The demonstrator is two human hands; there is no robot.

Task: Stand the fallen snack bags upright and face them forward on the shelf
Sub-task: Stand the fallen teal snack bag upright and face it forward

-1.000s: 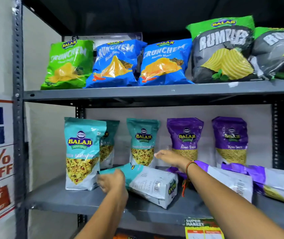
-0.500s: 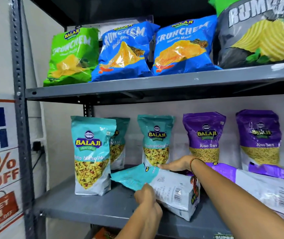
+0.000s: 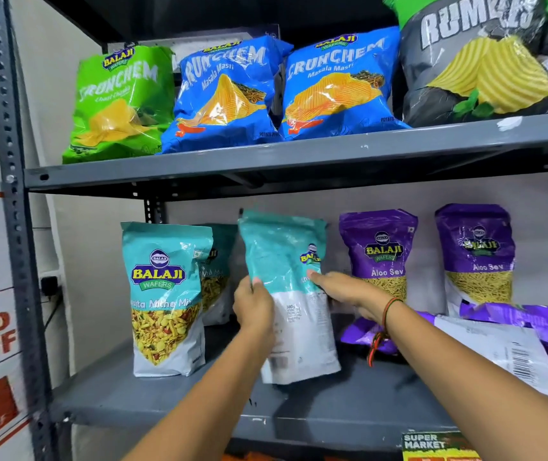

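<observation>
From my seat, working left to right: a teal Balaji mix bag stands upright and label-forward at the left of the lower shelf. Just beside it my left hand clasps the left edge of the teal bag in hand, thumb wrapped over its face. That bag stands with its long axis vertical, base at the shelf, between both hands. It shows mostly its back panel: plain teal above, white with small print below, with only a sliver of logo peeking at the right edge. So I judge that it needs a turn about its upright axis to face forward. My right hand presses the bag's right side with fingers extended, nearest that logo edge. Further right, purple Aloo Sev bags lie flat, unrighted.
</observation>
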